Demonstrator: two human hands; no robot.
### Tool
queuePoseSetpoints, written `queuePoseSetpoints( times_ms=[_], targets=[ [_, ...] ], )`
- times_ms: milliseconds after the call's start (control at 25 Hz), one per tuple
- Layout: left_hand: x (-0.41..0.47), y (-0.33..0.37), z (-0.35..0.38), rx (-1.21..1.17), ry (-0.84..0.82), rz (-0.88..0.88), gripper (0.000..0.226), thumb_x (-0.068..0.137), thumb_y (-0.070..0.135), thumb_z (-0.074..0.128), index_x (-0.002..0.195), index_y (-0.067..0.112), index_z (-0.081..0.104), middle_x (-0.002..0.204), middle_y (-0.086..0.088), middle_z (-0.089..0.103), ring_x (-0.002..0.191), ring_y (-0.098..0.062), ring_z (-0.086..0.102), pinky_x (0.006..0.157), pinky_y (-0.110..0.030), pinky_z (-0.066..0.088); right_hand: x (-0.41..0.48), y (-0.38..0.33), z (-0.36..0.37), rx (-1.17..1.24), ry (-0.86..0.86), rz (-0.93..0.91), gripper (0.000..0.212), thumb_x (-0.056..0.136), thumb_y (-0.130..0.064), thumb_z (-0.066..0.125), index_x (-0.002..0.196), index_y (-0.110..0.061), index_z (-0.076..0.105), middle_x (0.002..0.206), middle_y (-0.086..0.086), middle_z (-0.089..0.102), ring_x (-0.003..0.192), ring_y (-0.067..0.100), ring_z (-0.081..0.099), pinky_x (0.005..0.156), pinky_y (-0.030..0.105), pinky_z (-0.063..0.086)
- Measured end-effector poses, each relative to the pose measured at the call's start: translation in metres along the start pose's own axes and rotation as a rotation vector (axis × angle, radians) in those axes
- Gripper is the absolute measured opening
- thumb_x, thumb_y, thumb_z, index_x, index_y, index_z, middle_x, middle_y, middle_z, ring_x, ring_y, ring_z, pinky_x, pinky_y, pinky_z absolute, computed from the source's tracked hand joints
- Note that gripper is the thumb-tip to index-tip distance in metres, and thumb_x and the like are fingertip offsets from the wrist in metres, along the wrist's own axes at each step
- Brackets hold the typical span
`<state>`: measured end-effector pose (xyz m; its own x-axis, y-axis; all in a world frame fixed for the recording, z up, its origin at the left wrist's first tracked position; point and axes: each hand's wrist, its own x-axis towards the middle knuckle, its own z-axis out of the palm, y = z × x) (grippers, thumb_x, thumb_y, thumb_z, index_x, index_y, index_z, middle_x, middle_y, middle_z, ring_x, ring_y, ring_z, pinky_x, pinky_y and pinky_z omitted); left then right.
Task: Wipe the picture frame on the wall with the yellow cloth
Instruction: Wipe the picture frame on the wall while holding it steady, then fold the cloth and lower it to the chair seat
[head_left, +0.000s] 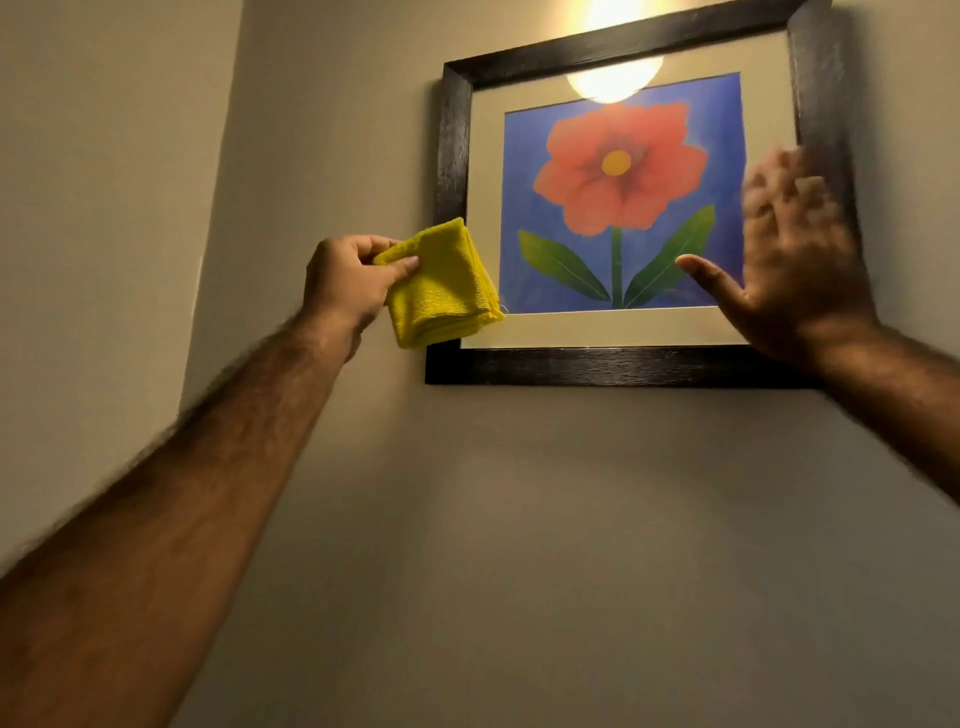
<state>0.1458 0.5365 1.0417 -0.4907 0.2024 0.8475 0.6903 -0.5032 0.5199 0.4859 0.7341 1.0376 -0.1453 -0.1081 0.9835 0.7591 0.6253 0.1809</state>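
A dark wooden picture frame (597, 366) hangs on the beige wall, holding a print of a red flower on blue behind glass. My left hand (348, 283) pinches a folded yellow cloth (441, 286), which overlaps the frame's lower left side. My right hand (789, 260) is spread flat, fingers apart, over the frame's right side and lower right corner; its fingers look blurred. Whether the palm touches the glass I cannot tell.
A lamp's bright glare reflects in the glass (615, 83) near the frame's top. A wall corner (218, 208) runs down to the left of the frame. Bare wall (519, 545) stretches below it.
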Motion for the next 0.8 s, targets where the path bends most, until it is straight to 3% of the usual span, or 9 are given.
queuePoseSetpoints(
  times_ms=[80, 160, 280, 400, 480, 600, 720, 800],
  targets=[
    [-0.023, -0.008, -0.009, -0.063, 0.005, -0.051, 0.027, 0.083, 0.019, 0.08, 0.108, 0.014, 0.071, 0.101, -0.008, 0.073, 0.098, -0.025, 0.071, 0.09, -0.048, 0.061, -0.007, -0.058, -0.002, 0.196, -0.039, -0.192, 0.099, 0.095, -0.071, 0.038, 0.159, 0.003, 0.022, 0.167, 0.023, 0.022, 0.157, 0.033, 0.02, 0.126, 0.046, 0.022],
    [-0.045, -0.014, -0.023, -0.09, 0.008, -0.093, 0.027, 0.084, 0.019, 0.079, 0.109, 0.015, 0.071, 0.101, -0.005, 0.074, 0.099, -0.023, 0.071, 0.088, -0.045, 0.062, -0.017, -0.132, -0.006, 0.499, -0.14, -0.259, 0.094, 0.091, -0.064, 0.055, 0.157, 0.0, 0.032, 0.162, 0.018, 0.037, 0.151, 0.029, 0.035, 0.123, 0.041, 0.032],
    [-0.071, -0.022, -0.053, -0.092, 0.012, -0.139, 0.033, 0.085, 0.022, 0.078, 0.115, 0.01, 0.071, 0.108, -0.008, 0.075, 0.103, -0.025, 0.072, 0.085, -0.041, 0.062, -0.027, -0.228, -0.01, 0.945, -0.401, 0.029, 0.095, 0.079, -0.057, 0.076, 0.154, -0.01, 0.04, 0.152, 0.008, 0.054, 0.134, 0.021, 0.055, 0.109, 0.036, 0.049],
    [-0.101, -0.04, -0.096, -0.072, 0.06, -0.202, 0.032, 0.083, 0.021, 0.08, 0.113, 0.012, 0.071, 0.107, -0.009, 0.076, 0.098, -0.021, 0.073, 0.081, -0.037, 0.062, -0.042, -0.28, 0.008, 1.286, -0.726, 0.397, 0.055, 0.077, -0.037, 0.085, 0.121, -0.01, 0.067, 0.115, 0.008, 0.073, 0.104, 0.02, 0.071, 0.082, 0.031, 0.062],
    [-0.127, -0.059, -0.132, -0.082, 0.082, -0.263, 0.023, 0.082, 0.018, 0.08, 0.103, 0.014, 0.072, 0.099, -0.007, 0.076, 0.089, -0.018, 0.074, 0.074, -0.031, 0.061, -0.064, -0.31, 0.022, 1.473, -0.904, 0.544, 0.03, 0.077, -0.023, 0.087, 0.098, -0.007, 0.073, 0.096, 0.009, 0.077, 0.084, 0.019, 0.077, 0.065, 0.025, 0.062],
    [-0.18, -0.097, -0.192, -0.056, 0.149, -0.403, 0.017, 0.083, 0.012, 0.079, 0.099, 0.011, 0.072, 0.093, -0.007, 0.076, 0.083, -0.018, 0.073, 0.07, -0.027, 0.061, -0.111, -0.37, 0.039, 1.568, -1.133, 0.625, 0.029, 0.072, -0.02, 0.09, 0.091, -0.003, 0.076, 0.086, 0.01, 0.079, 0.071, 0.016, 0.077, 0.062, 0.024, 0.06],
    [-0.238, -0.133, -0.243, -0.037, 0.239, -0.536, 0.027, 0.084, 0.008, 0.078, 0.109, 0.0, 0.07, 0.099, -0.017, 0.073, 0.087, -0.023, 0.071, 0.076, -0.031, 0.061, -0.156, -0.432, 0.048, 1.58, -1.268, 0.666, 0.041, 0.068, -0.018, 0.093, 0.096, 0.005, 0.074, 0.083, 0.012, 0.078, 0.065, 0.014, 0.076, 0.058, 0.024, 0.06],
    [-0.276, -0.152, -0.277, -0.026, 0.282, -0.635, 0.034, 0.083, 0.007, 0.078, 0.114, -0.004, 0.067, 0.102, -0.02, 0.073, 0.089, -0.025, 0.071, 0.074, -0.03, 0.063, -0.188, -0.473, 0.055, 1.603, -1.351, 0.667, 0.034, 0.068, -0.014, 0.092, 0.091, 0.001, 0.073, 0.075, 0.008, 0.076, 0.057, 0.01, 0.074, 0.053, 0.022, 0.058]
  ],
)
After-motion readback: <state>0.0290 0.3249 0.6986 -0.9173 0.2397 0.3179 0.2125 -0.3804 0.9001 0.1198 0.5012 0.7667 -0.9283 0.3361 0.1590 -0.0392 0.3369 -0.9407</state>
